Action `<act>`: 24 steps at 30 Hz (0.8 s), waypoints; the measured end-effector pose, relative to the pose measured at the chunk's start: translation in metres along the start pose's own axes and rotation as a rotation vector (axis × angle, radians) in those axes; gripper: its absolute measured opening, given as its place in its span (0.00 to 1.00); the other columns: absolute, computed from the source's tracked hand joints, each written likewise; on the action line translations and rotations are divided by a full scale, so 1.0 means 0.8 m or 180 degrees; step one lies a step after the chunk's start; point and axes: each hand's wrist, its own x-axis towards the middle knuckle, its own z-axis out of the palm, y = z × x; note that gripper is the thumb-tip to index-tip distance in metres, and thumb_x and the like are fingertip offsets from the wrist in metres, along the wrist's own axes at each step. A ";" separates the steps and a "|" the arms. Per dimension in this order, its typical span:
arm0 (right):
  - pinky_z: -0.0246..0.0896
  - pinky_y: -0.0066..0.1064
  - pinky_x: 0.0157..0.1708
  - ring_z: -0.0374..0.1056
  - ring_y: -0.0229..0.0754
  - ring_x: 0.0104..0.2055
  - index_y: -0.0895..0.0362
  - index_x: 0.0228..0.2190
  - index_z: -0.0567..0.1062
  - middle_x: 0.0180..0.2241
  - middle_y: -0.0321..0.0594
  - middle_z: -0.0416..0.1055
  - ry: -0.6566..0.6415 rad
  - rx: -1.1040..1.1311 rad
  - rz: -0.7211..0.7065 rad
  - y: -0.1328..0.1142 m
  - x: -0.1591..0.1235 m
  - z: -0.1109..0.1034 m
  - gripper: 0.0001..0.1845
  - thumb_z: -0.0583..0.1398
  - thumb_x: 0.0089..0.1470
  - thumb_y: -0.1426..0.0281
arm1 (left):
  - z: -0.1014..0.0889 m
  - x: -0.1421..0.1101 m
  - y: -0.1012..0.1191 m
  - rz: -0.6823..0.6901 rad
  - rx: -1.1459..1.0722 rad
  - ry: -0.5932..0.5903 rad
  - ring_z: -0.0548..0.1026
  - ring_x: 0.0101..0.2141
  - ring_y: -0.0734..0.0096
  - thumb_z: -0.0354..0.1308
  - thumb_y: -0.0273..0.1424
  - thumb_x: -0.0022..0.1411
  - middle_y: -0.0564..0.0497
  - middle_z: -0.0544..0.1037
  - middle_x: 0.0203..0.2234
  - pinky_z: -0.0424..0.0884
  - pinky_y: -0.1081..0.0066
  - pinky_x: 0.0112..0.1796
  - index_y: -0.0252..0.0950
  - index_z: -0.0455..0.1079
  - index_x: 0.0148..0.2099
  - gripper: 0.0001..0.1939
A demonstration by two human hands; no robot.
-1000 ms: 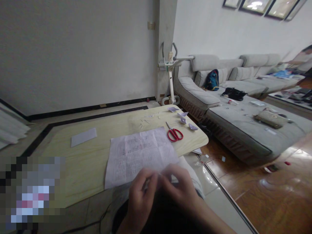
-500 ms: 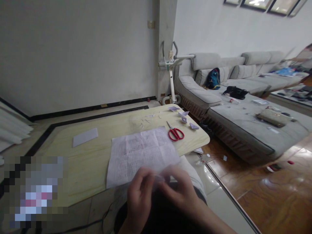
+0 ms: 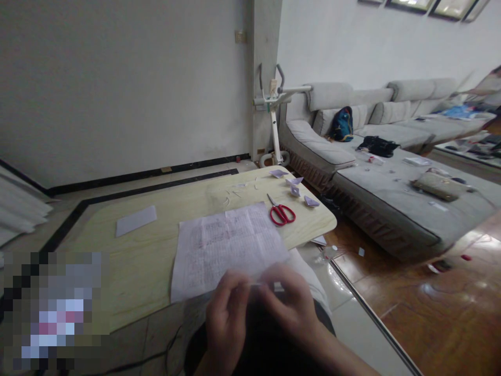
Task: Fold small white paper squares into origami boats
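My left hand (image 3: 227,313) and my right hand (image 3: 291,303) are held close together over my lap, at the near edge of the table. Fingers of both are curled and pinched, with the tips blurred. Something thin and pale seems to lie between them, too smeared to name. Just beyond them a large creased sheet of printed paper (image 3: 229,243) is spread on the table. Red-handled scissors (image 3: 282,213) rest to its right, blades slightly apart. Several small folded paper pieces (image 3: 295,191) stand near the table's far right corner.
On the pale yellow table (image 3: 136,277) are a white folded sheet (image 3: 136,221) and several thin paper scraps (image 3: 235,193). A grey sofa (image 3: 383,209) on the right carries bags. Behind stands a white exercise machine (image 3: 275,125). Another person's arm (image 3: 483,89) shows at far right.
My hands have drawn slightly apart, the right one shifting a little to the right. The greyish thing seen between the fingertips before now shows only as a faint pale strip.
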 end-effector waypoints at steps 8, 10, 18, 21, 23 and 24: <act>0.62 0.27 0.27 0.66 0.37 0.25 0.58 0.25 0.76 0.22 0.36 0.71 0.0060 0.0031 -0.0135 0.002 0.004 -0.004 0.04 0.62 0.52 0.75 | -0.003 0.004 -0.002 0.0128 0.0035 0.0029 0.77 0.29 0.73 0.54 0.28 0.64 0.55 0.78 0.27 0.73 0.80 0.33 0.39 0.72 0.35 0.06; 0.62 0.28 0.27 0.67 0.38 0.25 0.58 0.25 0.76 0.22 0.37 0.72 0.0053 0.0013 -0.0173 0.002 0.005 -0.006 0.05 0.62 0.52 0.75 | -0.004 0.006 -0.003 0.0245 -0.0004 0.0055 0.78 0.30 0.73 0.56 0.29 0.62 0.56 0.79 0.28 0.73 0.79 0.33 0.40 0.73 0.37 0.04; 0.63 0.29 0.27 0.68 0.39 0.25 0.58 0.28 0.78 0.23 0.39 0.74 -0.0065 -0.0018 -0.0229 -0.001 0.007 -0.008 0.04 0.62 0.53 0.75 | -0.008 0.008 0.003 0.0078 -0.0079 -0.0196 0.76 0.28 0.72 0.56 0.29 0.64 0.55 0.78 0.25 0.73 0.78 0.31 0.38 0.72 0.33 0.07; 0.63 0.29 0.27 0.68 0.39 0.26 0.58 0.28 0.78 0.23 0.39 0.73 -0.0077 0.0011 -0.0203 -0.002 0.008 -0.008 0.04 0.62 0.53 0.74 | -0.007 0.008 0.004 0.0052 -0.0080 -0.0211 0.76 0.27 0.72 0.56 0.29 0.64 0.54 0.77 0.25 0.72 0.77 0.30 0.38 0.72 0.32 0.07; 0.63 0.29 0.27 0.67 0.39 0.25 0.58 0.27 0.78 0.23 0.38 0.73 -0.0060 0.0019 -0.0175 -0.002 0.008 -0.008 0.04 0.62 0.53 0.74 | -0.007 0.008 0.004 0.0030 -0.0050 -0.0256 0.76 0.27 0.72 0.55 0.29 0.64 0.54 0.77 0.25 0.72 0.77 0.30 0.38 0.72 0.32 0.08; 0.62 0.29 0.27 0.67 0.39 0.25 0.58 0.27 0.78 0.23 0.38 0.73 -0.0045 0.0020 -0.0161 -0.002 0.008 -0.008 0.04 0.63 0.52 0.74 | -0.006 0.008 0.004 0.0015 -0.0043 -0.0277 0.76 0.28 0.71 0.55 0.29 0.64 0.54 0.77 0.25 0.72 0.77 0.30 0.37 0.72 0.32 0.08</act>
